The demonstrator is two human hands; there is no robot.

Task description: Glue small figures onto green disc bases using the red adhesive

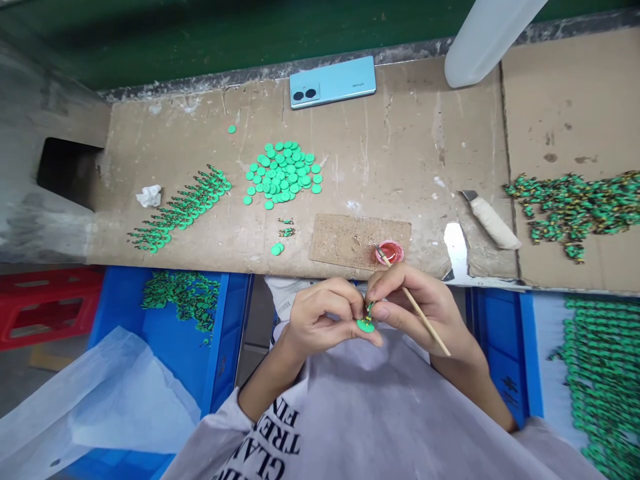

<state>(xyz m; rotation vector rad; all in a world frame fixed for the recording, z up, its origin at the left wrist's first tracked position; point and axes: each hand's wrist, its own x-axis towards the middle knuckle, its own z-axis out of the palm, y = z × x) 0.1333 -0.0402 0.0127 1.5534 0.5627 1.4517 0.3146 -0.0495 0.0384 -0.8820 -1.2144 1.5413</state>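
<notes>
Green disc (365, 326), with a small figure on it, sits pinched between left hand (320, 319) and right hand (425, 303) at six o'clock. Right fingers also clamp a wooden stick (415, 305), its tip toward the red cap (390, 252) at twelve.

Worktop (400, 153): brown cardboard, matt, scuffed and stained, torn at edges.
Discs (283, 172): green plastic, smooth, slight sheen.
Small disc (365, 325) pinched between left hand (320, 317) and right hand (415, 300): same green plastic.
Stick (417, 312): pale bare wood, matt, thin.
Pad (350, 241): coarse, grainy, cork-like brown board.
Red cap (390, 252): plastic, wet glossy inside.
Phone (333, 81): pale blue back, smooth satin finish.
Crates (165, 347): blue plastic, smooth, mildly glossy.
Bag (100, 400): thin translucent plastic film, crinkled.
Knife handle (493, 223): wrapped in off-white tape or cloth, dull.
Wad (149, 195): crumpled white tissue paper.
Shirt (380, 413): grey printed cloth, soft, matt.
</notes>
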